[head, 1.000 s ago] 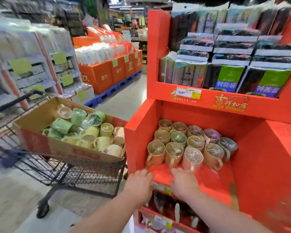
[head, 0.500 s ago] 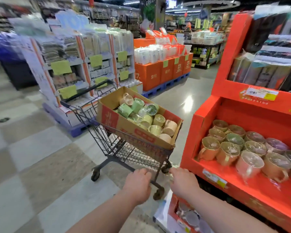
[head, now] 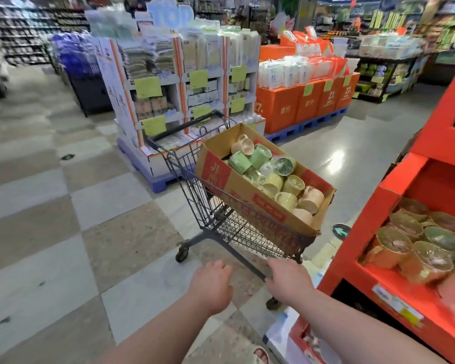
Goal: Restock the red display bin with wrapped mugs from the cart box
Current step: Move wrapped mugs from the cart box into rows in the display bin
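Turned away from the red display bin point(head: 352, 279), now at the right edge, toward the cart point(head: 221, 222) in the middle. Lifted the left hand point(head: 210, 287) and the right hand point(head: 289, 282) off the bin's front lip, where rested a second ago. Now held near and apart, fingers loosely curled, gripping nothing. Farther ahead, not yet within reach: the cart box point(head: 247, 203) with the wrapped mugs point(head: 271, 169). Probably arranging finished, fetching about to begin; need to step closer first.
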